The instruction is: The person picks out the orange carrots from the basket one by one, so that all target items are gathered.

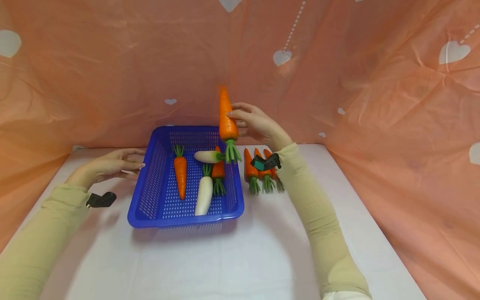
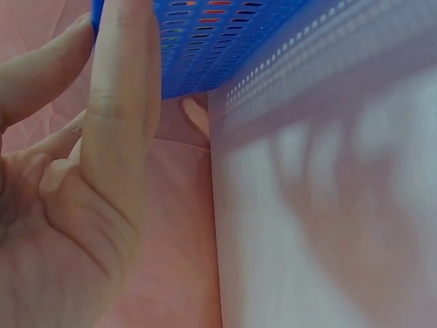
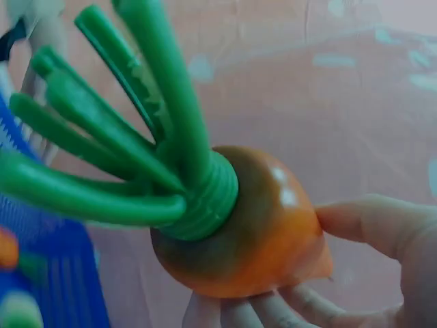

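A large orange carrot (image 1: pixel 226 116) with green stalks is held in my right hand (image 1: pixel 258 124) over the back right of the blue basket (image 1: pixel 187 222). Its tip points up, and the stalks hang down. In the right wrist view, the thumb lies on one side of the carrot (image 3: pixel 273 225) and the other fingers are on its underside. My left hand (image 1: pixel 112 165) is at the basket's left rim with fairly straight fingers, touching or almost touching it. Inside lie another carrot (image 1: pixel 181 175), a white radish (image 1: pixel 204 195), a second white radish (image 1: pixel 206 156) and a partly covered carrot (image 1: pixel 218 170).
Right of the basket, several carrots (image 1: pixel 250 166) lie side by side on the white tabletop (image 1: pixel 225 266), partly hidden by my right wrist's camera (image 1: pixel 265 162). An orange cloth (image 1: pixel 337 62) with white hearts hangs behind and beside the table.
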`<state>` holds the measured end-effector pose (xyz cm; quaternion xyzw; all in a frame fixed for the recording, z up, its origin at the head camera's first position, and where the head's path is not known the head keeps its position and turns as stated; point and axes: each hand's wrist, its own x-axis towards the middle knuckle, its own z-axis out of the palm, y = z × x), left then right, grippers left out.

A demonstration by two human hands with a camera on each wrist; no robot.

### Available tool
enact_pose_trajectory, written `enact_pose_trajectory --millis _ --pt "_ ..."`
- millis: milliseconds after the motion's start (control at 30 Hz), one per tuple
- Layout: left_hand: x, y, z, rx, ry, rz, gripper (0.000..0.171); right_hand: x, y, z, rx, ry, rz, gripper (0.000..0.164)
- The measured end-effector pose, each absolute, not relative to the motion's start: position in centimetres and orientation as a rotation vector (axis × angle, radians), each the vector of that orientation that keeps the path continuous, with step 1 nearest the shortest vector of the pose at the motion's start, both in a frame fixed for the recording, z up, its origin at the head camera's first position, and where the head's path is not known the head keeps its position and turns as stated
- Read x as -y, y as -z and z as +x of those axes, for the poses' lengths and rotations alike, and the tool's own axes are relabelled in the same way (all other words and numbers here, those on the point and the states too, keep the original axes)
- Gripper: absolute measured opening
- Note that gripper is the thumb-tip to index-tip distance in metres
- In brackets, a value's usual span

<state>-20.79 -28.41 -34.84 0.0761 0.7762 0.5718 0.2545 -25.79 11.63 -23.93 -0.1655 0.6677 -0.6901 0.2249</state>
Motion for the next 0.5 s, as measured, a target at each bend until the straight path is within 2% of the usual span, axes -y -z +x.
enact_pose_trajectory --millis 267,500 --pt "28.5 35.1 -20.3 -2.099 -1.573 0.193 0.066 -19.3 26.7 -27.3 -2.065 1.787 -0.298 0.049" --pt "28.0 35.0 -20.4 -2.115 -1.546 0.199 0.068 -26.1 30.5 -27.6 -2.214 1.622 -0.163 0.062"
